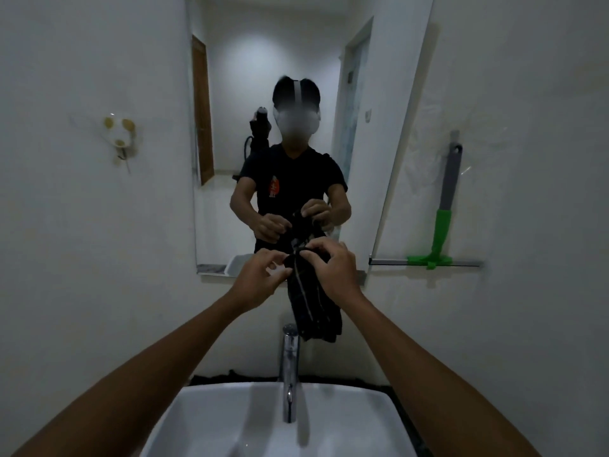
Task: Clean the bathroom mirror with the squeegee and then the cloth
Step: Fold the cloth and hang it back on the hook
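A dark cloth (313,308) hangs down in front of the lower edge of the wall mirror (230,94). My left hand (260,278) pinches its top edge from the left. My right hand (333,268) grips the same top edge from the right, fingers curled over it. The two hands are close together, just above the tap. The squeegee (443,225), with a grey and green handle and a long blade, hangs on the wall to the right of the mirror, away from both hands. The mirror reflects a person holding the cloth.
A chrome tap (290,367) stands over the white basin (204,420) right under the cloth. A small holder with hooks (120,135) is fixed to the wall left of the mirror. White walls flank the mirror on both sides.
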